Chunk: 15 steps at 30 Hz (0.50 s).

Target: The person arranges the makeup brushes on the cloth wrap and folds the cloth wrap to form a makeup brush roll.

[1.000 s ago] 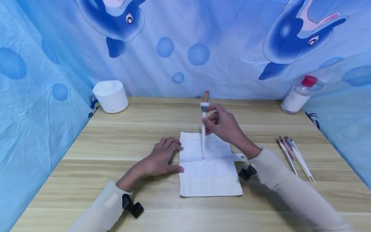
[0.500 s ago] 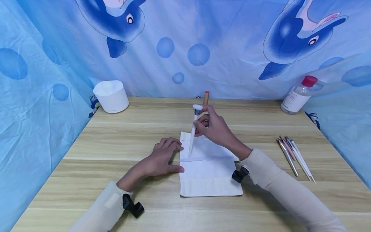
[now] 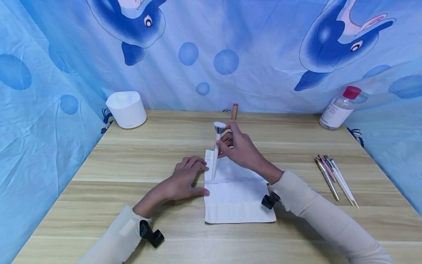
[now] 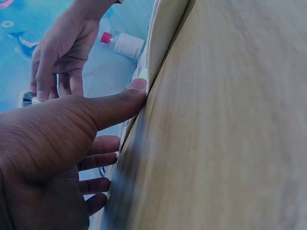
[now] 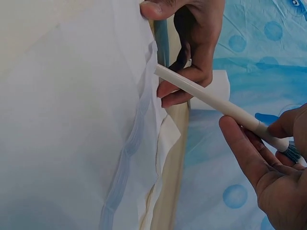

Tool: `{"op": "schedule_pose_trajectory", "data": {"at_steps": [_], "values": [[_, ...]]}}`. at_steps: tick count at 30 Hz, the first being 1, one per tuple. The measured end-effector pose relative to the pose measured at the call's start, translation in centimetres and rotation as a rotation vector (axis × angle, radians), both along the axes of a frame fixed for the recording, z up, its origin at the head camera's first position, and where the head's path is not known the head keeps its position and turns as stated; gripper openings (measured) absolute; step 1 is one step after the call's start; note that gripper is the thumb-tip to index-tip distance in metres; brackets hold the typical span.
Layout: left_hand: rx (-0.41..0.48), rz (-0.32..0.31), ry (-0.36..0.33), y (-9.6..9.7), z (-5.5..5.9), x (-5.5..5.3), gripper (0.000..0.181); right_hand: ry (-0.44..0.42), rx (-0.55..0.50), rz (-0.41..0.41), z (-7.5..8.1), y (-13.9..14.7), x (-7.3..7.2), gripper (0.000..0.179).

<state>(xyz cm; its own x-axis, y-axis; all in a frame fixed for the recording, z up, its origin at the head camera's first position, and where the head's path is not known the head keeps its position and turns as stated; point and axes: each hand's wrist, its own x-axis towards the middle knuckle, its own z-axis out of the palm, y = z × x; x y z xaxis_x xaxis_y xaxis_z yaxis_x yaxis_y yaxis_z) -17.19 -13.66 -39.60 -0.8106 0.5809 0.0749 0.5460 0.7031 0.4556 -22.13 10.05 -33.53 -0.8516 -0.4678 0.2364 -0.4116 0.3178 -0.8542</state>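
A white cloth brush roll (image 3: 239, 203) lies unfolded on the table, with a seam band across its middle. My left hand (image 3: 184, 181) rests at its left edge, thumb and fingertips touching the cloth with the fingers spread. Above the cloth my right hand (image 3: 240, 148) pinches a makeup brush (image 3: 215, 157) near its head, the white-tipped bristles up and the handle slanting down. In the right wrist view the white handle's (image 5: 206, 98) end meets the cloth by the band (image 5: 129, 143); whether it is inside a pocket I cannot tell.
Several slim brushes (image 3: 334, 179) lie on the table at right. Behind the roll stands a small brown tube (image 3: 234, 112). A white cup-like container (image 3: 126, 110) is at back left, a red-capped bottle (image 3: 339, 108) at back right. A blue dolphin-print curtain (image 3: 263, 55) hangs behind.
My right hand has moved left with the makeup brush, bringing the handle's end towards the roll's left side and tilting the brush. The left hand has stayed in place.
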Motion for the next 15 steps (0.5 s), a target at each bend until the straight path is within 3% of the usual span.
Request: {"op": "schedule_pose_trajectory", "data": {"at_steps": [15], "values": [[0.002, 0.002, -0.013, -0.01, 0.15, 0.06, 0.068, 0.059, 0.102, -0.004, -0.45, -0.28, 0.01, 0.039]]}}
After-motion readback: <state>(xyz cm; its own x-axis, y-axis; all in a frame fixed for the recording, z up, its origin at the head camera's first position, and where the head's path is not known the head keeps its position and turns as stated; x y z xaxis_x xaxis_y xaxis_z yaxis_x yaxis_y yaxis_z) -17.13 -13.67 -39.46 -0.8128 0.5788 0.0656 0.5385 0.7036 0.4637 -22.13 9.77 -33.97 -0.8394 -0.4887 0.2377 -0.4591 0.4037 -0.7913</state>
